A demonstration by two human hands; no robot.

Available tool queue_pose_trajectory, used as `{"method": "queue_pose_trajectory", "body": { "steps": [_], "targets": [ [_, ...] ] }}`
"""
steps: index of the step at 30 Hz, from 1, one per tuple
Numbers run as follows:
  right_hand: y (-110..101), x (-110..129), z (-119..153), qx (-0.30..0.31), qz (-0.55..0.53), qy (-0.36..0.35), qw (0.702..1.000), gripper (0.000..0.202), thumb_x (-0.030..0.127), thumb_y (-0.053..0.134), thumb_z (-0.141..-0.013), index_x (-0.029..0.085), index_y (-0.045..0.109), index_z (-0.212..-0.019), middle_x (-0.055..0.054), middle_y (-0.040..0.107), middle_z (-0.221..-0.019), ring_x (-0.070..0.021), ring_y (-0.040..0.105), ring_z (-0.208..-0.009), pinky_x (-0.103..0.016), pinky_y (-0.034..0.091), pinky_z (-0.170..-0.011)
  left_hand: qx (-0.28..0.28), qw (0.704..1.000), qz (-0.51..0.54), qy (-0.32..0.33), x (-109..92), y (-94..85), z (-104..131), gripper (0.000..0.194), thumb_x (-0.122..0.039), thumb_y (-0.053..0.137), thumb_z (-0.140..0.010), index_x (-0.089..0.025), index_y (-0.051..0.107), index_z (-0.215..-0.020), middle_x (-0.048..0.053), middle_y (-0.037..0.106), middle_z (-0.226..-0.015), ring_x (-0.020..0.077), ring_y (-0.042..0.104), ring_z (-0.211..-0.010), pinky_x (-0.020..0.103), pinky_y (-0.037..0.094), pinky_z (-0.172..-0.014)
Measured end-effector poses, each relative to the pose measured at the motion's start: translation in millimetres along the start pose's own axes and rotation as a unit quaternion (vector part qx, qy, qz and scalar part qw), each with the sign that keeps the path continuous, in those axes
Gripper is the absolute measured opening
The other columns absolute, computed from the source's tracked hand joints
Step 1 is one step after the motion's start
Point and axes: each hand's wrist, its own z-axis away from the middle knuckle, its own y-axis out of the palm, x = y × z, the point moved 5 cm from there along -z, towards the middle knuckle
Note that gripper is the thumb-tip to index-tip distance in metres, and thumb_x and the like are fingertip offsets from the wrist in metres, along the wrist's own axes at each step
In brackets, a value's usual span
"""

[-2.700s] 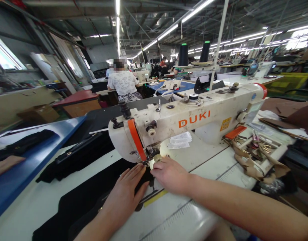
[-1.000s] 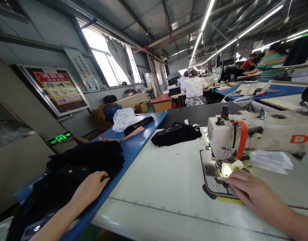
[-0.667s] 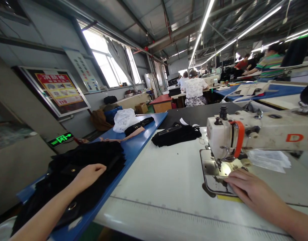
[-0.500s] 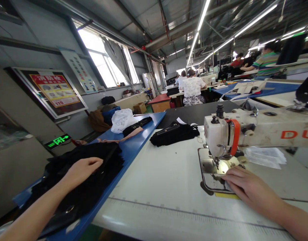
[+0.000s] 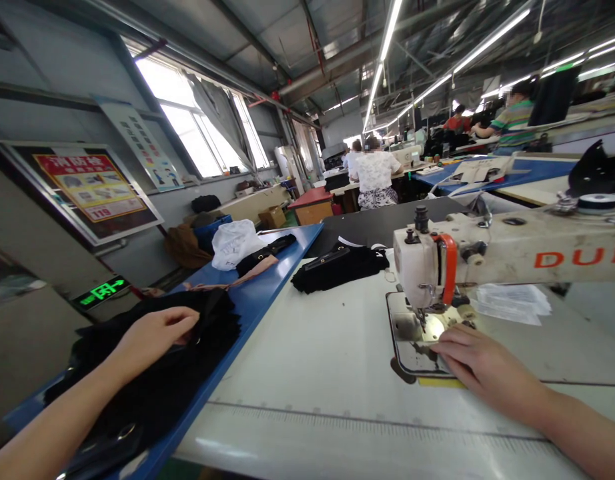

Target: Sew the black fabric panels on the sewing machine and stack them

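On the left, a pile of black fabric pieces [image 5: 152, 373] lies on a blue board. My left hand [image 5: 163, 328] is over the pile, its fingers closed on the edge of a black fabric piece. At the right stands a white sewing machine [image 5: 492, 250] with an orange guard. My right hand [image 5: 470, 353] rests beside its lit needle plate [image 5: 407, 360], fingertips pressed together close to the needle. What those fingers hold, if anything, is hidden. Behind the machine's needle area lie several white labels [image 5: 512, 301].
A folded black bundle [image 5: 340, 268] lies at the back of the pale sewing table [image 5: 307, 353]. On the blue board [image 5: 267, 293] are a white plastic bag [image 5: 233, 241] and a black strap [image 5: 265, 257]. Co-workers [image 5: 375, 172] sit at machines farther back.
My left fingers have closed on the fabric and lift its edge slightly. The whole view has shifted a little to the right. My right hand stays beside the needle plate.
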Motion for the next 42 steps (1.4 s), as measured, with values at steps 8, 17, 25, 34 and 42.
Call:
{"method": "queue_pose_trajectory", "body": {
  "steps": [8, 17, 25, 34, 42],
  "targets": [
    [-6.8, 4.1, -4.8, -0.010, 0.021, 0.004, 1.000, 0.025, 0.013, 0.046, -0.092, 0.018, 0.070, -0.092, -0.007, 0.064, -0.084, -0.0208, 0.056, -0.084, -0.034, 0.048, -0.076, 0.246, 0.956, 0.148, 0.065, -108.3, 153.6, 40.4, 0.027, -0.045, 0.061, -0.063, -0.018, 0.062, -0.068, 0.000, 0.062, -0.054, 0.0187, 0.063, -0.053, 0.029, 0.052, -0.053],
    [-13.4, 4.5, -8.5, -0.022, 0.056, 0.020, 0.998, 0.020, 0.010, 0.051, -0.089, 0.017, 0.069, -0.088, -0.006, 0.064, -0.083, -0.0199, 0.055, -0.084, -0.032, 0.046, -0.078, 0.336, 0.894, 0.251, 0.157, -200.6, 253.0, 74.6, 0.027, -0.033, 0.048, -0.083, -0.016, 0.066, -0.092, 0.009, 0.072, -0.091, 0.0189, 0.070, -0.076, 0.032, 0.058, -0.068],
    [-64.1, -59.7, 20.6, -0.105, 0.121, 0.193, 0.968, 0.020, 0.011, 0.051, -0.089, 0.016, 0.070, -0.094, -0.008, 0.066, -0.093, -0.0217, 0.058, -0.090, -0.032, 0.046, -0.080, 0.110, 0.851, -0.014, 0.513, -197.3, 261.9, 82.0, 0.044, -0.041, 0.051, -0.091, -0.029, 0.055, -0.133, 0.007, 0.051, -0.143, 0.0285, 0.044, -0.134, 0.052, 0.039, -0.107],
    [-83.5, -100.8, 38.0, 0.001, 0.178, 0.303, 0.936, 0.015, 0.016, 0.058, -0.089, 0.018, 0.070, -0.080, -0.005, 0.068, -0.087, -0.0188, 0.060, -0.084, -0.026, 0.045, -0.074, 0.029, 0.806, -0.105, 0.582, -188.4, 278.6, 89.8, 0.053, -0.043, 0.049, -0.092, -0.033, 0.039, -0.144, 0.004, 0.046, -0.146, 0.0292, 0.045, -0.132, 0.052, 0.046, -0.100],
    [-95.8, -76.9, 33.9, -0.020, 0.188, 0.296, 0.936, 0.019, 0.015, 0.055, -0.090, 0.019, 0.070, -0.079, -0.005, 0.068, -0.085, -0.0200, 0.061, -0.084, -0.027, 0.045, -0.070, -0.030, 0.806, -0.064, 0.588, -187.6, 267.0, 93.4, 0.051, -0.043, 0.052, -0.090, -0.029, 0.048, -0.139, 0.007, 0.051, -0.143, 0.0287, 0.051, -0.128, 0.047, 0.047, -0.100]
  ]
}}
